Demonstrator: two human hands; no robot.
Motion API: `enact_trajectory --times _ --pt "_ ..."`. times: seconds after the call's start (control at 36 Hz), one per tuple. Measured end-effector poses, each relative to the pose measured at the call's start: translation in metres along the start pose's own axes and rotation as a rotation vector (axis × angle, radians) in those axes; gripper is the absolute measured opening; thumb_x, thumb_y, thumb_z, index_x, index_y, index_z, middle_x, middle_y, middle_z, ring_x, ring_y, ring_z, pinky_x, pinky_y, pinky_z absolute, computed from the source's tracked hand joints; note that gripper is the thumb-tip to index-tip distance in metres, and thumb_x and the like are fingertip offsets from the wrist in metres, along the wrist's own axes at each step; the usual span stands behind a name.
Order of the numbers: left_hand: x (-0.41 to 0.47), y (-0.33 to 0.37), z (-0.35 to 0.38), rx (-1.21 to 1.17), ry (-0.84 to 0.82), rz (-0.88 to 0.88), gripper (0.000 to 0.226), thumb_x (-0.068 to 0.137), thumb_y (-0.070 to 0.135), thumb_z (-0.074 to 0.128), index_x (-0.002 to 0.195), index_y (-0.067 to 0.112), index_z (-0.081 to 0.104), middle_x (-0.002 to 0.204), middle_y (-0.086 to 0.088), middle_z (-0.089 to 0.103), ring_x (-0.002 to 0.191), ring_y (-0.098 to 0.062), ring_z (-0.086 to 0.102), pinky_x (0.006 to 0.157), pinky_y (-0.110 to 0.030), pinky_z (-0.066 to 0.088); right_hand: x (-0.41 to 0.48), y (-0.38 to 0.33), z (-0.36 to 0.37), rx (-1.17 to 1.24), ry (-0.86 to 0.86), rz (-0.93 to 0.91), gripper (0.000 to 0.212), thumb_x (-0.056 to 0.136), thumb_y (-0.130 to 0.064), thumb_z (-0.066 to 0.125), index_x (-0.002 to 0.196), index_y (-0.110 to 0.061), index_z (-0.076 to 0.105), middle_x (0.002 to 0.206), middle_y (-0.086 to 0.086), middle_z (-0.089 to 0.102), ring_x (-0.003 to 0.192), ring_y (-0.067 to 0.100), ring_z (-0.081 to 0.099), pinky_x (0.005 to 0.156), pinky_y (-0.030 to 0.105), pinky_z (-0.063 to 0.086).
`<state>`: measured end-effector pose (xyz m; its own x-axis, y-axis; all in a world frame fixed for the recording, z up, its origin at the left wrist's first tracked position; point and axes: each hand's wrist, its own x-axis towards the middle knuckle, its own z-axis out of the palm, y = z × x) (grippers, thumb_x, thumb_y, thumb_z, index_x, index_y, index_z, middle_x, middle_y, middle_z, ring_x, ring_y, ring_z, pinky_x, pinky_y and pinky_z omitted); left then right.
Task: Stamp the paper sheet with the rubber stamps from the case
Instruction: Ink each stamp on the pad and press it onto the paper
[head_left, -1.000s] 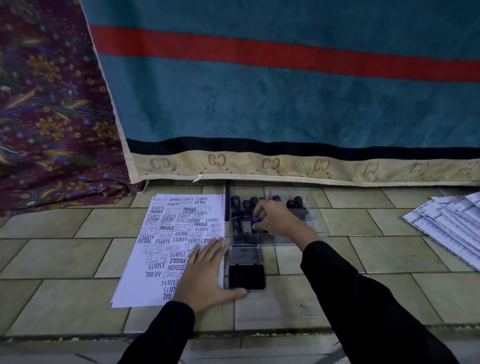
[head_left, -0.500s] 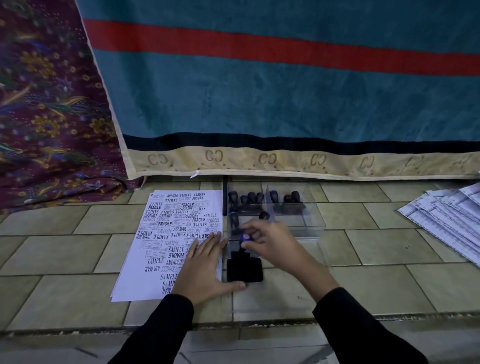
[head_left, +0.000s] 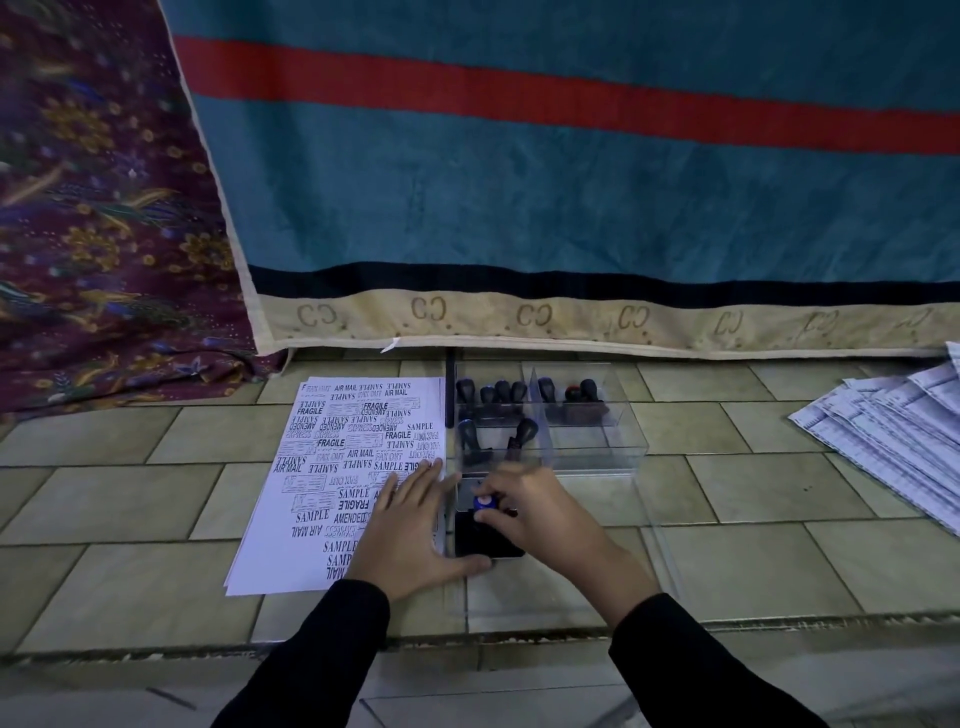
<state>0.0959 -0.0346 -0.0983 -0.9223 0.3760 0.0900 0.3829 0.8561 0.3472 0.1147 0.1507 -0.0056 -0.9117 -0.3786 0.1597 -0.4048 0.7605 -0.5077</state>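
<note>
Head view, single frame.

Floor (head_left: 779, 561): beige-green glazed tiles, rectangular, laid staggered, with dark grout lines.

Paper sheet (head_left: 332, 483): white, matte, lying flat on the tiles at 9 o'clock of the ink pad (head_left: 493, 545). It is densely covered with dark imprints (SAMPLE, FRAGILE, AIR MAIL, FAX OUT, AMENDED) at mixed orientations. The near left part is unprinted.

Ink pad: dark, flat and rectangular, just beside the sheet's right edge and largely hidden by the right hand.

Case (head_left: 587, 452): clear rigid plastic, box-shaped with an inner divider, at 12 o'clock of the pad. Rubber stamps (head_left: 498, 395) with black rounded knob handles stand in a row along its far wall, and two more are nearer.

Left hand (head_left: 415, 535): palm down, flat on the sheet's near right corner. Fingers are straight, slightly fanned and point to 12 o'clock. The thumb is splayed toward 3 o'clock along the pad's near edge. Black sleeve.

Right hand (head_left: 540, 514): over the pad, fingers curled, pinching a blue-capped stamp (head_left: 484, 503) between thumb and fingertips. Stamp-to-pad contact: cannot tell. Black sleeve.

Background: teal blanket (head_left: 571, 208), woven, with a red stripe and a cream hem, at 12 o'clock. Maroon floral cloth (head_left: 104, 234) at 10 o'clock. Fanned printed sheets (head_left: 893, 441) at 3 o'clock of the case, well apart.
</note>
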Motion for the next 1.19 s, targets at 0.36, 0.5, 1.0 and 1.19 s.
enact_trajectory --times 0.36,0.5,1.0,1.19 --pt "-0.001 0.002 -0.008 -0.308 0.026 -0.062 0.102 0.060 0.092 0.048 0.146 0.045 0.022 0.159 0.014 0.019 0.144 0.003 0.003 0.121 -0.034 -0.001 0.005 0.001 0.006 -0.041 -0.017 0.037 0.016 0.080 -0.016 0.070 0.093 -0.006 0.067 0.097 0.008 0.065 0.086 0.022 0.061 0.079 0.035 0.051" --pt "-0.005 0.000 -0.032 -1.037 0.112 -0.274 0.088 0.061 0.094 0.045 0.137 0.049 0.041 0.140 0.030 0.038 0.130 0.007 0.036 0.108 -0.037 0.029 0.000 0.005 0.014 0.001 0.032 0.078 0.017 0.082 -0.014 0.069 0.097 -0.007 0.066 0.099 0.009 0.066 0.086 0.021 0.062 0.081 0.035 0.052" --pt "-0.061 -0.159 -0.062 -0.058 0.223 -0.457 0.044 0.100 0.032 0.049 0.142 0.021 0.047 0.155 -0.004 0.036 0.147 -0.020 0.022 0.116 -0.042 0.013 0.070 -0.100 0.072 0.244 -0.045 -0.180 0.022 0.082 -0.009 0.067 0.103 -0.002 0.066 0.098 0.018 0.065 0.088 0.031 0.063 0.084 0.043 0.051" --pt "-0.063 -0.158 -0.062 -0.044 0.214 -0.454 0.050 0.095 0.053 0.037 0.137 0.029 0.051 0.156 -0.001 0.035 0.147 -0.016 0.022 0.117 -0.043 0.008 0.083 -0.108 0.094 0.199 -0.132 -0.145 0.022 0.084 -0.011 0.065 0.105 -0.004 0.067 0.104 0.016 0.064 0.095 0.030 0.059 0.082 0.043 0.051"
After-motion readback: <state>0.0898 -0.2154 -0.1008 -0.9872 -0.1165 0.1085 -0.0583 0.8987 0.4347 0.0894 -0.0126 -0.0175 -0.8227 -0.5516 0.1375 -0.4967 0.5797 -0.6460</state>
